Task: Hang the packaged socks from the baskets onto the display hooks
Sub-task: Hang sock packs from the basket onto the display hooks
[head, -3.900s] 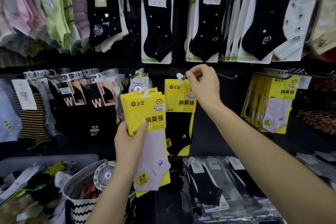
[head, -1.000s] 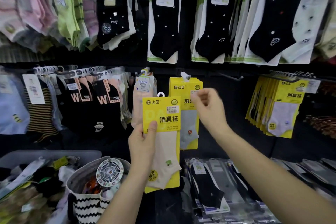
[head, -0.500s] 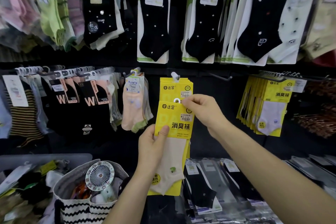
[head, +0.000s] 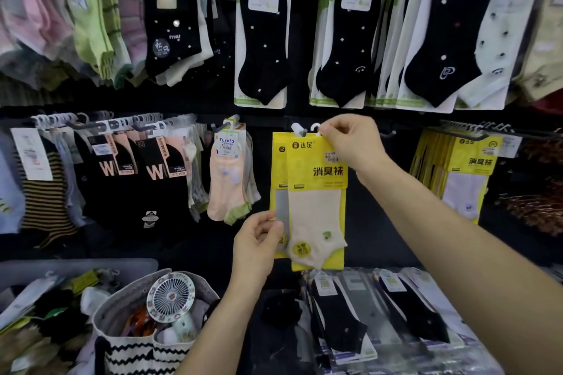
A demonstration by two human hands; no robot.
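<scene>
In the head view, your right hand [head: 350, 143] pinches the white hanger loop at the top of the yellow sock pack [head: 316, 201], right beside the display hook [head: 300, 130]. You can't tell from here whether the loop is on the hook. A second yellow pack [head: 277, 167] hangs just behind it. Your left hand [head: 259, 240], fingers curled, holds the packs' lower left edge.

Lower left, the zigzag basket [head: 137, 356] holds a small round fan [head: 170, 295] and a jumble of orange and white things. Beside it, the grey bin [head: 91, 265] holds loose sock packs. Bagged black socks [head: 341, 323] lie flat at lower right.
</scene>
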